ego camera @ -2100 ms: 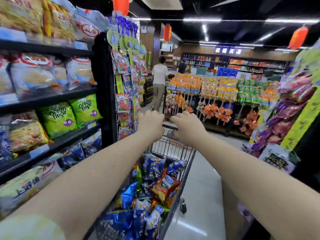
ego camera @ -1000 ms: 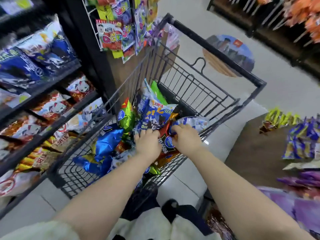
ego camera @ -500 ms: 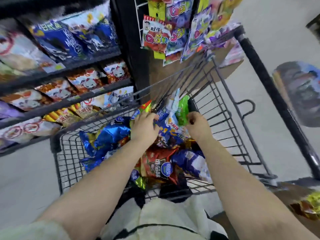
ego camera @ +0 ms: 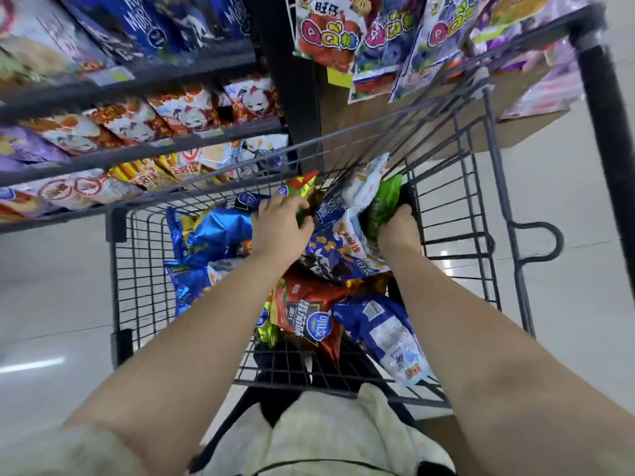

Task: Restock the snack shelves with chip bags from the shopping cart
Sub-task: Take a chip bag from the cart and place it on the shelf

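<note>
**Head view, looking down into the cart.** The left hand [ego camera: 280,225] lies on the pile at the cart's middle. Its fingers curl round the upper edge of a blue-and-white chip bag printed with yellow chips [ego camera: 338,243], and its fingertips reach a crumpled green-and-red foil bag [ego camera: 304,194] just beyond. The right hand [ego camera: 400,231] is sunk beside a bright green chip bag [ego camera: 383,204] near the far right corner. Its fingers are hidden among the bags, so whether it grasps anything cannot be told. The blue-and-white bag stands tilted between the two hands.

All bags lie in a black wire shopping cart [ego camera: 116,225].
- **Left wall:** a shiny blue foil chip bag [ego camera: 209,235] rests toward this side.
- **Near edge:** a red chip bag with a round blue label [ego camera: 305,314] is partly covered by the left forearm.
- **Near right corner:** a blue chip bag with pale panels [ego camera: 388,334] lies beside the red one.

A thick black bar [ego camera: 604,115] closes the cart's right end and is cut off at the frame's edge.

Left of the cart, dark metal snack shelves [ego camera: 144,156] carry rows of bags, blurred, with most print unreadable. Above the far edge hang red and blue candy packets [ego camera: 330,36], cut off at the top. A cream garment [ego camera: 326,438] fills the bottom, over a pale tiled floor [ego camera: 567,269].
</note>
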Motion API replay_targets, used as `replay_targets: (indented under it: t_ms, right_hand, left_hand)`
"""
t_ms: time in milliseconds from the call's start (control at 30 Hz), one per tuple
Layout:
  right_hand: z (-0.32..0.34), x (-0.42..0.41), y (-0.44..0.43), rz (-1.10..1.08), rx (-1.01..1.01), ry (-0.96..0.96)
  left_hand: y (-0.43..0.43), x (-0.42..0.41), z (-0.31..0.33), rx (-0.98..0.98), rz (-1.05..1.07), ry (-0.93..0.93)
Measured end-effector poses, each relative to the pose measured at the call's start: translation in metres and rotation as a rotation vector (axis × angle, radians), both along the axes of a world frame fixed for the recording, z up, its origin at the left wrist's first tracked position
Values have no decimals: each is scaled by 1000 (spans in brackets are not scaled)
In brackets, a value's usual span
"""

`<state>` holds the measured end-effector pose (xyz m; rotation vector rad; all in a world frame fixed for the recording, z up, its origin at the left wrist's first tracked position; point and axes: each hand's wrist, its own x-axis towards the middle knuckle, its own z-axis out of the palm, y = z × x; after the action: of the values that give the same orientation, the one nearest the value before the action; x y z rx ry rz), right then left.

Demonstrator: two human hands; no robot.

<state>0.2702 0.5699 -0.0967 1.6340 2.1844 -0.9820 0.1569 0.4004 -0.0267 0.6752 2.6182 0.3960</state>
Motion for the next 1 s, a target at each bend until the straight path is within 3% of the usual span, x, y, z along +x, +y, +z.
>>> replay_targets:
  t_ms: [233, 400, 767, 900, 1000]
  right_hand:
    - [-12, 1, 11, 71, -5, 32]
    - [2, 4, 21, 75, 0, 308]
    - [114, 22, 80, 280, 112, 601]
    - [177, 29, 95, 148, -177, 762]
    - [221, 32, 100, 166, -373, 833]
  left_hand:
    - [4, 16, -10, -18, 27, -12]
    - [9, 23, -4, 0, 32, -8]
    - [44, 11, 58, 275, -44, -27]
    - [60, 5, 93, 493, -40, -271]
    - [60, -3, 112, 525, -100, -535]
